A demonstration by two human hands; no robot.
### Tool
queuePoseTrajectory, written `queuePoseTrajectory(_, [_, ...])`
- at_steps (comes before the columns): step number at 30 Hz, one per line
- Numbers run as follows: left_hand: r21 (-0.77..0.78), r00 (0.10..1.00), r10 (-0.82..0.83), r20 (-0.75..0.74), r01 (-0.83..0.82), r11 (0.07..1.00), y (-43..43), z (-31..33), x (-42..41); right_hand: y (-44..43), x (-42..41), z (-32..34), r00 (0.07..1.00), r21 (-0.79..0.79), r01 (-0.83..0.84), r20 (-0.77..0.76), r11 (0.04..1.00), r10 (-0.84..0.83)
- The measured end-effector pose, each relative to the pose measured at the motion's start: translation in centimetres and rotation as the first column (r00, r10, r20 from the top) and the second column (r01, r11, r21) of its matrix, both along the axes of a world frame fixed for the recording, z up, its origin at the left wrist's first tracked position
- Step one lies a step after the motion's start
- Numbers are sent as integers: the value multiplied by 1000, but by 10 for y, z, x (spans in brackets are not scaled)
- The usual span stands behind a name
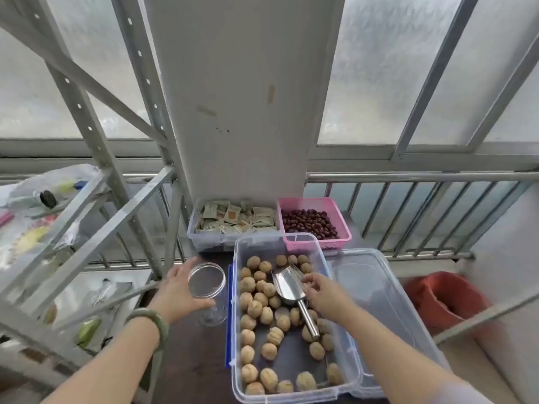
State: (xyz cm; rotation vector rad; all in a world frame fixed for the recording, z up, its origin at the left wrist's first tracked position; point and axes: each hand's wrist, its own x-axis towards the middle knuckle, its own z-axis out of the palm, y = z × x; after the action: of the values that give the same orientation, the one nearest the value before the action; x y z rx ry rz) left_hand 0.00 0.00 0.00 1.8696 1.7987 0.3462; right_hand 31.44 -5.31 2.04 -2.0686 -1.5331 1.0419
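Observation:
A clear plastic bin (329, 269) in front of me holds several tan walnuts (254, 309) and a steel scoop (290, 285) that lies among them, handle pointing toward me. My right hand (322, 293) hovers over the scoop's right rim, fingers loosely bent and touching or nearly touching it. To the left of the bin stands an empty clear jar (207, 290). My left hand (179, 293) holds the jar from its left side, thumb curled under its rim; a green bangle sits on that wrist.
The bin's clear lid (376, 301) lies to its right. Behind are a clear tub of small sachets (233, 220) and a pink basket of red dates (313, 224). A metal shelf rack (96, 217) with bagged items stands left, a red bucket (446, 301) right, a railing behind.

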Motion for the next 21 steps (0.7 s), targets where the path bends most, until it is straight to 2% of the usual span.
queuePoseTrajectory(3, [-32, 998, -25, 49, 26, 999, 12, -13, -5, 9, -2, -22, 987, -58, 17, 158, 998, -8])
queuePoseTrajectory(7, [-65, 965, 11, 263, 7, 998, 14, -32, -6, 3, -10, -45, 963, -199, 33, 268, 979, 21])
queuePoseTrajectory(10, [-70, 940, 54, 337, -32, 997, 15, -40, -6, 2, -18, -54, 946, -239, 16, 319, 971, 63])
queuePoseTrajectory(14, [-53, 952, 53, 301, -39, 998, 16, -40, -5, 4, -21, -60, 933, -336, -6, 338, 942, 126])
queuePoseTrajectory(17, [0, 968, 15, 252, -15, 1000, 15, -32, -5, 8, -18, -59, 947, -369, 46, 313, 928, 78])
queuePoseTrajectory(19, [40, 982, -14, 188, 6, 999, 14, -27, -5, 7, -16, -51, 935, -391, 17, 333, 920, 124])
queuePoseTrajectory(21, [56, 990, -36, 136, 29, 998, 12, -22, -5, 9, -12, -44, 879, -410, -80, 401, 909, 258])
